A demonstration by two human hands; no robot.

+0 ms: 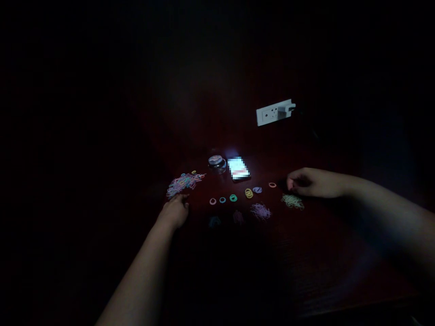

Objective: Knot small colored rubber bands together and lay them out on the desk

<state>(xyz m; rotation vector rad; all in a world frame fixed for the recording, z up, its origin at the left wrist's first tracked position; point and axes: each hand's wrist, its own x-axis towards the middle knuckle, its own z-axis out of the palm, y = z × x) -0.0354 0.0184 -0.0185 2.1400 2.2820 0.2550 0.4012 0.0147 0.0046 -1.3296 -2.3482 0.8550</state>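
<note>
In dim light, my left hand rests on the table at the near edge of a mixed heap of small coloured elastic bands, its fingers partly stretched out and apart. At the right, my right hand is curled with thumb and fingertips together; anything between them is too dark to make out. Just below it lies a pile of pale yellow-green elastic bands. A row of round bands runs between the hands: pink, blue, green, yellow, violet and orange.
Nearer me lie piles of lilac bands, dark pink bands and teal bands. Behind the row stand a small lidded round jar and a lit phone. A white wall socket holds a plug.
</note>
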